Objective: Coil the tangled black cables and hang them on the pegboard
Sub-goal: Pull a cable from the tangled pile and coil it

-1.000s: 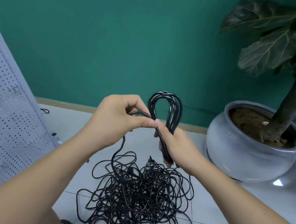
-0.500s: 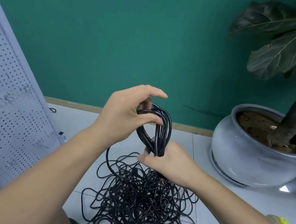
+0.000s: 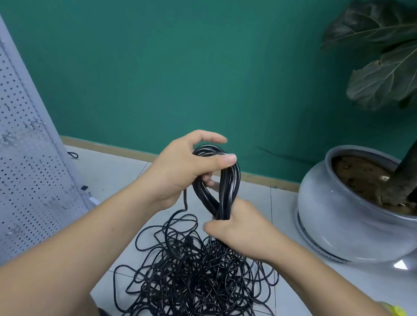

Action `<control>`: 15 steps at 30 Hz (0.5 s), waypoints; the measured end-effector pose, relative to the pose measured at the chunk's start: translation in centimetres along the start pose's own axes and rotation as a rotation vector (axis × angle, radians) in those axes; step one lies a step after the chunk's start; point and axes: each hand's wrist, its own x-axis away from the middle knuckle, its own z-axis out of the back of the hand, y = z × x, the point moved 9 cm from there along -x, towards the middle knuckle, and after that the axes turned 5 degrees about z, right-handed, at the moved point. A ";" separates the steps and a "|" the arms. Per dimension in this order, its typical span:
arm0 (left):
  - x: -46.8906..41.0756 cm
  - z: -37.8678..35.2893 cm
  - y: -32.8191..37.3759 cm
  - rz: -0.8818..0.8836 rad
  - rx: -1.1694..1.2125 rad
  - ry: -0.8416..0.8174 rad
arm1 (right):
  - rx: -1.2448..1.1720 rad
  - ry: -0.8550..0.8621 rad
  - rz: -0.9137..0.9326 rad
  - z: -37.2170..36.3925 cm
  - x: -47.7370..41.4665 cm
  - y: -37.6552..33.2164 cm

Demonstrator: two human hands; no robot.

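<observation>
2 hands hold 1 coil (image 3: 227, 184) of black cable above the floor tiles (image 3: 121, 170). Our left hand (image 3: 179, 170) curls through the loop's top, thumb laid across it, while our right hand (image 3: 240, 231) clenches the gathered strands at the bottom. Beneath them the tangled pile (image 3: 199, 276) sprawls on the tiles, between the leaning pegboard (image 3: 3, 157) and a grey plant pot (image 3: 347, 224).
</observation>
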 end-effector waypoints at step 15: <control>-1.9 0.3 -0.3 0.154 0.456 -0.009 | -0.319 -0.104 -0.001 -2.4 -1.4 -1.3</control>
